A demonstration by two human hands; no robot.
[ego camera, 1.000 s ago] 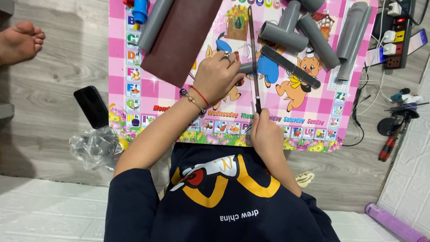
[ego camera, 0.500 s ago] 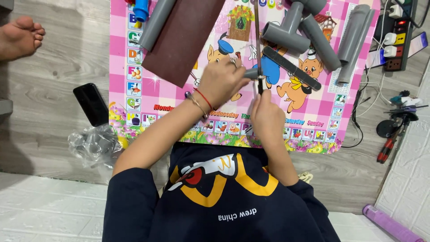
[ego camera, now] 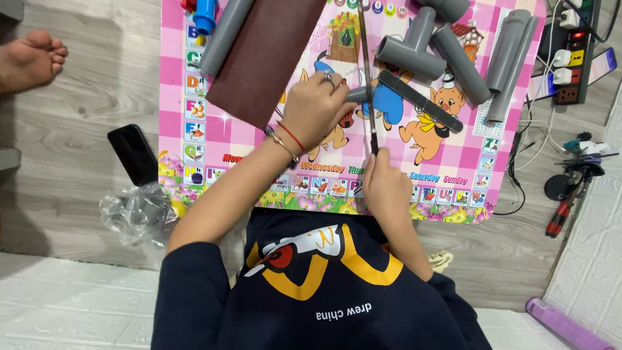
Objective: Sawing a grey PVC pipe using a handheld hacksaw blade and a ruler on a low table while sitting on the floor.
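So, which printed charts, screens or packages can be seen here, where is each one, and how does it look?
Learning chart: a pink checkered mat under the hands, with cartoon pigs and small picture squares along its edges.
Black phone: on the floor left of the chart, rectangular, screen dark.
Second phone: far right, beside the power strip, screen lit bluish.
Clear plastic bag: crumpled, below the black phone.

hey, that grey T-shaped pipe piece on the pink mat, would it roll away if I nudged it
Probably not far: the T-shaped pipe piece has a side branch that should stop it rolling. It looks like rigid plastic, likely stiff and light. The smooth mat may let it slide.
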